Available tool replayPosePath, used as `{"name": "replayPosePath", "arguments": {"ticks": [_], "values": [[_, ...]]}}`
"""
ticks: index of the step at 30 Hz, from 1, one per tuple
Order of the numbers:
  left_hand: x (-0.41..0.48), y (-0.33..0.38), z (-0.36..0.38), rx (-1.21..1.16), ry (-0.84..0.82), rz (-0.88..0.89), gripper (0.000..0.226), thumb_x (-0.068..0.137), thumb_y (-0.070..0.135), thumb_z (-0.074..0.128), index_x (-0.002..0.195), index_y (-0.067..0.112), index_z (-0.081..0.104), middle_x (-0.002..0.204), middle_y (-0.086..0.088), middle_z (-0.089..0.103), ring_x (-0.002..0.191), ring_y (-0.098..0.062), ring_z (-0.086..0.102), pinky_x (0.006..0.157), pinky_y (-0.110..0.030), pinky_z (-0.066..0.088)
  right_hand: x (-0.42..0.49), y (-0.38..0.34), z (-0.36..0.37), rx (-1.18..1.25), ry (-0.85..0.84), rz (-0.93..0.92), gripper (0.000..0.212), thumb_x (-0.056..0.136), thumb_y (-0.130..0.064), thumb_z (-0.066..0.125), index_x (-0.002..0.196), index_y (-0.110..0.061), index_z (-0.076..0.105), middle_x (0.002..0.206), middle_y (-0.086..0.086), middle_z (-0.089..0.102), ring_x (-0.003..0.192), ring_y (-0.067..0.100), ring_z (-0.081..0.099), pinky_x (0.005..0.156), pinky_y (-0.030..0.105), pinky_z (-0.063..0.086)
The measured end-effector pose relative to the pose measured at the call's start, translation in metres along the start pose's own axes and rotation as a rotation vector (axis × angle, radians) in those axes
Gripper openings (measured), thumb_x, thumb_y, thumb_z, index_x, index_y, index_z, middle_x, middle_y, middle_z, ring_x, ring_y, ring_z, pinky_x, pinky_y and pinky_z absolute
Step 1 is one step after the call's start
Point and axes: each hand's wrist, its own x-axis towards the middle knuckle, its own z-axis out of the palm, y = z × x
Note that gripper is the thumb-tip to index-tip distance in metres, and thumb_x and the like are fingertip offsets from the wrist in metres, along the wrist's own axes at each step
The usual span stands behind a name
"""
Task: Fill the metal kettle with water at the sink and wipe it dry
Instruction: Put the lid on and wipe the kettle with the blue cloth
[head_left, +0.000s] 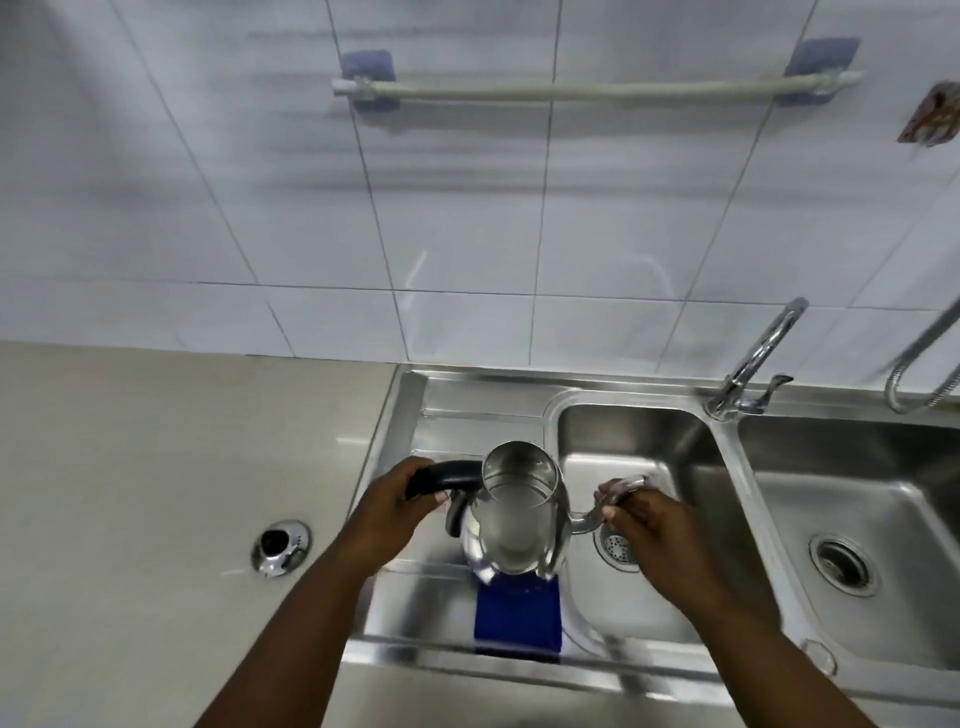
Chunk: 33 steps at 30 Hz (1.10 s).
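My left hand (395, 506) had its fingers curled tight around the black handle (441, 475) of the metal kettle (514, 514). My right hand (641, 519) pinched something small and shiny, perhaps the lid (623, 486), right at the spout (584, 522); I could not tell exactly what. The kettle stood open-topped and upright on the steel drainboard (457, 421), with a blue cloth (518, 618) under its near edge, just left of the sink's first basin (623, 436). A second basin (857, 493) lay to the right, the tap (753, 358) behind between them. Beige counter (156, 467) stretched left, white tiled wall (208, 182) and a towel rail (597, 91) above. No writing was readable.
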Motion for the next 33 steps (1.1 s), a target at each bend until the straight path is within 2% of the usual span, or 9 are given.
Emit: {"name": "replayPosePath", "arguments": {"ticks": [2, 5, 8, 13, 17, 24, 27, 30, 33], "values": [[-0.002, -0.013, -0.021, 0.014, 0.008, 0.006, 0.027, 0.084, 0.011, 0.070, 0.093, 0.034, 0.061, 0.085, 0.021, 0.066, 0.078, 0.005, 0.059, 0.071, -0.009, 0.044, 0.000, -0.007, 0.022, -0.030, -0.013, -0.010, 0.017, 0.086, -0.010, 0.072, 0.093, -0.025, 0.075, 0.095, -0.014, 0.078, 0.090, 0.004, 0.073, 0.089, 0.038, 0.059], [-0.004, -0.033, -0.048, 0.007, 0.005, -0.023, 0.023, 0.084, 0.012, 0.070, 0.094, 0.031, 0.061, 0.085, 0.014, 0.066, 0.077, -0.001, 0.058, 0.077, -0.024, 0.045, 0.001, -0.015, 0.053, -0.050, -0.044, -0.020, 0.016, 0.087, -0.014, 0.071, 0.096, -0.026, 0.075, 0.094, -0.011, 0.078, 0.090, 0.010, 0.074, 0.088, 0.045, 0.059], [-0.005, -0.047, -0.067, -0.022, -0.002, -0.054, 0.020, 0.085, 0.010, 0.069, 0.096, 0.026, 0.062, 0.083, 0.012, 0.066, 0.078, -0.003, 0.058, 0.080, -0.030, 0.046, -0.001, -0.025, 0.077, -0.045, -0.056, -0.002, 0.019, 0.087, -0.011, 0.072, 0.094, -0.028, 0.074, 0.097, -0.023, 0.074, 0.089, 0.003, 0.073, 0.089, 0.039, 0.058], [-0.002, -0.071, -0.087, -0.032, -0.012, -0.076, 0.021, 0.084, 0.010, 0.070, 0.100, 0.021, 0.062, 0.093, -0.008, 0.066, 0.088, -0.018, 0.061, 0.087, -0.041, 0.049, -0.002, -0.031, 0.106, -0.052, -0.085, 0.034, 0.025, 0.087, -0.010, 0.071, 0.090, -0.035, 0.071, 0.097, -0.028, 0.073, 0.093, -0.002, 0.070, 0.093, 0.032, 0.056], [-0.001, -0.081, -0.089, -0.038, -0.019, -0.073, 0.019, 0.084, 0.011, 0.069, 0.097, 0.023, 0.062, 0.082, 0.007, 0.066, 0.077, -0.007, 0.058, 0.077, -0.030, 0.045, -0.004, -0.031, 0.116, -0.075, -0.067, 0.022, 0.033, 0.088, -0.010, 0.070, 0.088, -0.043, 0.067, 0.103, -0.032, 0.068, 0.097, -0.005, 0.068, 0.093, 0.028, 0.055], [0.004, -0.091, -0.089, -0.085, -0.030, -0.073, 0.024, 0.083, 0.011, 0.071, 0.102, 0.025, 0.063, 0.089, 0.007, 0.068, 0.082, -0.002, 0.061, 0.080, -0.024, 0.046, -0.005, -0.025, 0.121, -0.092, -0.058, 0.020, 0.033, 0.089, -0.013, 0.069, 0.094, -0.045, 0.067, 0.107, -0.032, 0.068, 0.101, -0.007, 0.066, 0.093, 0.025, 0.052], [0.004, -0.097, -0.089, -0.048, -0.024, -0.053, 0.036, 0.081, 0.009, 0.073, 0.111, 0.027, 0.062, 0.098, 0.010, 0.069, 0.092, 0.005, 0.061, 0.084, -0.014, 0.044, -0.006, -0.025, 0.122, -0.138, -0.054, 0.010, 0.033, 0.090, -0.014, 0.068, 0.093, -0.047, 0.064, 0.094, -0.022, 0.075, 0.100, -0.010, 0.064, 0.089, 0.022, 0.052], [0.001, -0.114, -0.100, 0.045, 0.051, -0.040, 0.054, 0.078, 0.009, 0.076, 0.126, 0.024, 0.057, 0.118, 0.013, 0.063, 0.102, 0.006, 0.058, 0.088, -0.007, 0.041, -0.006, -0.023, 0.123, -0.148, -0.057, 0.014, 0.030, 0.090, -0.016, 0.068, 0.092, -0.046, 0.065, 0.094, -0.019, 0.075, 0.097, -0.006, 0.066, 0.088, 0.023, 0.053], [-0.010, -0.139, -0.120, 0.185, 0.164, -0.073, 0.052, 0.078, 0.013, 0.077, 0.125, 0.023, 0.057, 0.118, 0.008, 0.060, 0.088, 0.005, 0.057, 0.080, -0.009, 0.044, -0.006, -0.020, 0.123, -0.151, -0.055, -0.006, 0.031, 0.089, -0.015, 0.068, 0.092, -0.045, 0.066, 0.103, -0.029, 0.070, 0.094, -0.005, 0.068, 0.086, 0.020, 0.053]]}}
